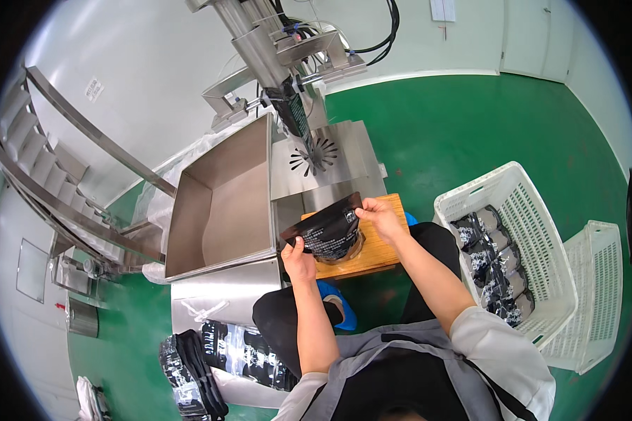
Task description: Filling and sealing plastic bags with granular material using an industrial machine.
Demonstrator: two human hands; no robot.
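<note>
A filled black printed plastic pouch [331, 234] stands upright on a wooden board [384, 239] before me, its flat top edge stretched between my hands. My left hand [299, 259] pinches the pouch's left top corner, thumb on the near side. At the right top corner, my right hand [380, 217] grips the film between thumb and fingers. Beyond the board, another black pouch [295, 111] hangs between the clamps at the stainless steel filling nozzle [260, 55], over a slotted metal plate [321, 157].
An open stainless steel bin [237, 205] is at the left. Stacks of flat black pouches [189, 373] lie at lower left on a metal surface. A white plastic crate [547, 263] at the right holds several filled pouches [492, 263]; another white crate [600, 294] stands beside it. Metal stairs [42, 158] rise far left.
</note>
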